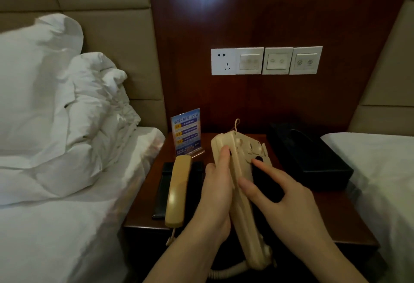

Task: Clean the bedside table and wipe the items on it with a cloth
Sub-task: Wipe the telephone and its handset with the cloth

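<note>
The telephone base is held tilted above the bedside table, gripped by the left hand; the right hand, fingers spread, is pressed against its underside. No cloth is seen; fetching one is called for next.

White pillows heaped on bed, left of the wall switch panel. Second bed lower right of the panel.
</note>
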A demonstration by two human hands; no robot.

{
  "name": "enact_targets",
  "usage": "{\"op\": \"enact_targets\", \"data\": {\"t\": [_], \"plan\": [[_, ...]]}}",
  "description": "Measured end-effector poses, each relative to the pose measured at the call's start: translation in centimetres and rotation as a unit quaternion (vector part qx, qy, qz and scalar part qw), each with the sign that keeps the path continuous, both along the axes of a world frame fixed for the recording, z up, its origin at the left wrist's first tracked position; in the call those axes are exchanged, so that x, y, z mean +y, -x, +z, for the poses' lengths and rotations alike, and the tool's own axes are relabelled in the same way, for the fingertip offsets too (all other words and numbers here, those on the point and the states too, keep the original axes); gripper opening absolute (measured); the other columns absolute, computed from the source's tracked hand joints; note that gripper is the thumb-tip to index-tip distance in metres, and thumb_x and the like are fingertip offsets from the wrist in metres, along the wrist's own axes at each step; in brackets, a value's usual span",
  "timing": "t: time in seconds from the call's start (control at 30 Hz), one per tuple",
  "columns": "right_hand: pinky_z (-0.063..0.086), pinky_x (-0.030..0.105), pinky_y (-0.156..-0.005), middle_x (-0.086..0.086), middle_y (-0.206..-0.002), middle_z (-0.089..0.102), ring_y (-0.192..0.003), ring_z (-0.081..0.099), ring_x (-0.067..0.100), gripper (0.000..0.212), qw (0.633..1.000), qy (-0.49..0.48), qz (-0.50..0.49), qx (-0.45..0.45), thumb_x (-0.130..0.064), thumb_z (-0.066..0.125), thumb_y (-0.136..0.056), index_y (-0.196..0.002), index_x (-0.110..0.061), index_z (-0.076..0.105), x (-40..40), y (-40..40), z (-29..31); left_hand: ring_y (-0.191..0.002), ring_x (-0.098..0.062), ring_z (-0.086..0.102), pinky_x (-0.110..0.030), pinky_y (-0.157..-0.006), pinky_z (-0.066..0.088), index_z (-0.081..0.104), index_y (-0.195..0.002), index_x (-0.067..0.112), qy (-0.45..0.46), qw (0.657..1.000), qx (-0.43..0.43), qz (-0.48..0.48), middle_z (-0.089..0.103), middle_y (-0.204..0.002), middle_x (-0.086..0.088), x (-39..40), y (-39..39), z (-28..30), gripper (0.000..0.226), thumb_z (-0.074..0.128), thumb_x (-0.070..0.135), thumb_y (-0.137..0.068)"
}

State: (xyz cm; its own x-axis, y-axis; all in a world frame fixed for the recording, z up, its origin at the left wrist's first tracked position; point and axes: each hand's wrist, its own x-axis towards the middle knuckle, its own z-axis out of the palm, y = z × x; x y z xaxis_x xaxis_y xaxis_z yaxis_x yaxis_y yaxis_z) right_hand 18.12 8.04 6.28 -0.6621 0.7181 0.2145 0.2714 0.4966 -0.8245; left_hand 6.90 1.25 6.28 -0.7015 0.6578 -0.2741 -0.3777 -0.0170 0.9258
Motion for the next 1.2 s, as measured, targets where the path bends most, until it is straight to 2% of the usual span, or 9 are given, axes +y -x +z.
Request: {"op": "enact_targets", "data": {"t": [0.07,0.17,0.33,0.43,0.6,0.77,0.9,1.03,1.2], "plan": [[0.034,0.009,-0.081,-0.032,-0.129,0.049,-0.116,0.038,-0.011,0.076,0.999,0.031,-0.004,0.01,-0.081,0.057,-0.064,-0.133,-0.053,0.052,0.4,-0.3,0.7,-0.114,-0.021,0.065,-0.046,-0.103,0.051,0.048,-0.144,0.024,0.003,1.0,-0.015,-0.016,0.068,-0.125,-0.003,0.0,-0.2,0.8,0.062,0.049,0.063,-0.097],[0.036,0.015,-0.088,-0.021,-0.138,0.054,-0.121,0.043,-0.005,0.088,0.999,0.044,-0.002,0.003,-0.087,0.055,-0.058,-0.138,-0.052,0.047,0.9,-0.7,1.9,-0.113,-0.019,0.065,-0.036,-0.09,0.054,0.049,-0.144,0.022,-0.021,1.0,-0.017,-0.015,0.067,-0.125,-0.003,0.4,-1.1,2.1,0.057,0.044,0.059,-0.101],[0.038,0.008,-0.063,-0.034,-0.095,0.055,-0.077,0.049,-0.014,0.091,0.999,0.023,-0.007,-0.032,-0.082,0.06,-0.061,-0.143,-0.047,0.041,1.8,-1.2,4.4,-0.11,-0.021,0.065,-0.04,-0.097,0.053,0.048,-0.144,0.018,0.005,1.0,-0.002,0.0,0.066,-0.123,-0.008,2.4,-2.1,4.2,0.061,0.039,0.061,-0.101],[0.04,0.009,-0.066,-0.03,-0.089,0.051,-0.079,0.05,-0.012,0.104,0.999,0.039,-0.007,-0.036,-0.084,0.056,-0.051,-0.144,-0.038,0.045,2.9,-1.1,4.7,-0.112,-0.022,0.064,-0.044,-0.102,0.051,0.049,-0.143,0.015,0.039,0.999,0.017,0.003,0.064,-0.125,-0.01,3.8,-2.2,4.8,0.066,0.034,0.063,-0.101],[0.039,0.012,-0.065,-0.02,-0.103,0.056,-0.087,0.052,-0.005,0.11,0.997,0.067,-0.03,-0.026,-0.086,0.057,-0.047,-0.142,-0.031,0.05,4.5,-1.4,4.3,-0.11,-0.02,0.061,-0.037,-0.091,0.052,0.049,-0.143,0.019,0.069,0.997,0.036,-0.026,0.06,-0.127,-0.008,5.0,-2.5,4.6,0.056,0.032,0.056,-0.104],[0.044,0.02,-0.067,-0.016,-0.099,0.06,-0.087,0.056,0.0,0.091,0.993,0.096,-0.066,-0.011,-0.077,0.067,-0.061,-0.135,-0.025,0.057,6.9,-2.9,2.5,-0.118,-0.018,0.058,-0.044,-0.105,0.049,0.059,-0.129,0.032,0.067,0.99,0.089,-0.089,0.056,-0.132,0.0,4.8,-3.3,3.0,0.039,0.033,0.051,-0.107],[0.045,0.021,-0.064,-0.014,-0.092,0.063,-0.082,0.061,0.004,0.076,0.987,0.133,-0.088,-0.016,-0.065,0.068,-0.074,-0.134,-0.019,0.059,8.5,-3.6,0.9,-0.111,0.0,0.055,-0.021,-0.088,0.047,0.067,-0.117,0.037,0.06,0.98,0.162,-0.101,0.056,-0.126,0.015,5.1,-3.6,1.4,0.04,0.03,0.047,-0.108],[0.052,0.027,-0.074,-0.004,-0.099,0.073,-0.089,0.069,0.012,0.068,0.979,0.185,-0.079,-0.017,-0.066,0.069,-0.07,-0.117,-0.018,0.072,9.8,-3.9,-1.3,-0.115,0.002,0.052,-0.024,-0.096,0.044,0.071,-0.11,0.039,0.067,0.974,0.187,-0.108,0.055,-0.127,0.016,5.2,-3.6,-0.4,0.042,0.03,0.046,-0.108],[0.053,0.032,-0.077,-0.002,-0.086,0.077,-0.084,0.072,0.015,0.029,0.971,0.227,-0.075,-0.002,-0.047,0.071,-0.081,-0.087,-0.02,0.079,10.6,-4.3,-2.5,-0.111,0.009,0.051,-0.01,-0.081,0.038,0.07,-0.115,0.039,0.086,0.957,0.237,-0.141,0.055,-0.127,0.021,4.7,-3.0,-1.7,0.033,0.038,0.043,-0.107]]}}
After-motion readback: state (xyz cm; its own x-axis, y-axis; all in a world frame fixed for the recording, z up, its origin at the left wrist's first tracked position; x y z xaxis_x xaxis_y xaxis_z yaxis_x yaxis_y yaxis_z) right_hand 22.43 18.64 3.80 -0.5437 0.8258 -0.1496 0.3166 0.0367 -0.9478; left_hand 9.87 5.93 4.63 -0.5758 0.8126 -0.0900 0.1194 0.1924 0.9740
